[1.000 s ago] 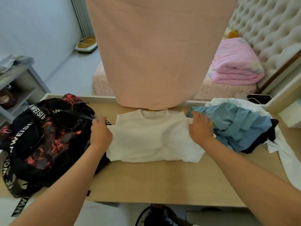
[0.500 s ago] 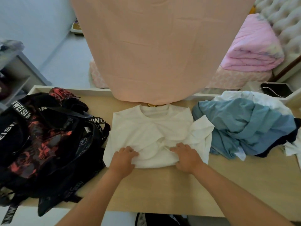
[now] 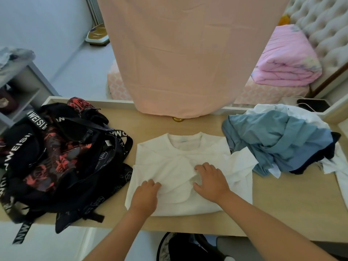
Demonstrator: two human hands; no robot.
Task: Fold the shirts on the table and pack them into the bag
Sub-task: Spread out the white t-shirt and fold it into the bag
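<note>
A white shirt [image 3: 180, 153] lies flat in the middle of the wooden table [image 3: 286, 202], collar at the far side, one sleeve sticking out to the right. My left hand [image 3: 145, 196] and my right hand [image 3: 211, 180] are both on its lower half, fingers curled into a bunched fold of the fabric between them. A black backpack [image 3: 56, 157] with a red pattern and lettered straps sits at the table's left end, touching the shirt's left edge. On the right lies a heap of loose shirts, a blue one [image 3: 278, 140] on top.
A large pink cloth [image 3: 178, 53] hangs over the table's far edge. A phone [image 3: 312, 104] on a cable lies at the back right. Beyond are a bed with a pink quilt [image 3: 286, 59] and a grey shelf [image 3: 22, 81] at the left.
My hands moved from the shirt's shoulders to its lower hem and have now brought the hem up toward the middle, bunching the fabric. The right sleeve has flopped outward.
</note>
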